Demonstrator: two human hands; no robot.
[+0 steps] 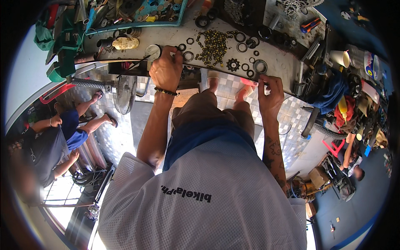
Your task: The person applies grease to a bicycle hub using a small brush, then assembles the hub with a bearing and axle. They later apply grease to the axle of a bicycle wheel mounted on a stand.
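My left hand point(166, 68) rests at the bench's front edge with its fingers curled in. It is beside a small dark ring point(182, 47) and a wider metal ring point(188, 56); what lies under its fingers is hidden. My right hand point(271, 95) is at the same edge farther right, thumb and fingertips drawn together. Anything between them is too small to make out. Close by it is a round metal ring point(261, 66). Between my hands lie a heaped yellow-and-black bicycle chain point(213, 46), a toothed sprocket point(233, 64) and several rings. A nut point(190, 41) sits left of the chain.
A teal-edged tray point(180, 21) of small parts stands behind, left of centre. A green vise point(66, 46) is at the left. Rightward are a screwdriver point(310, 26), a cup point(341, 58) and a blue cloth point(331, 98). A fan point(125, 95) and a seated person point(50, 137) are leftward.
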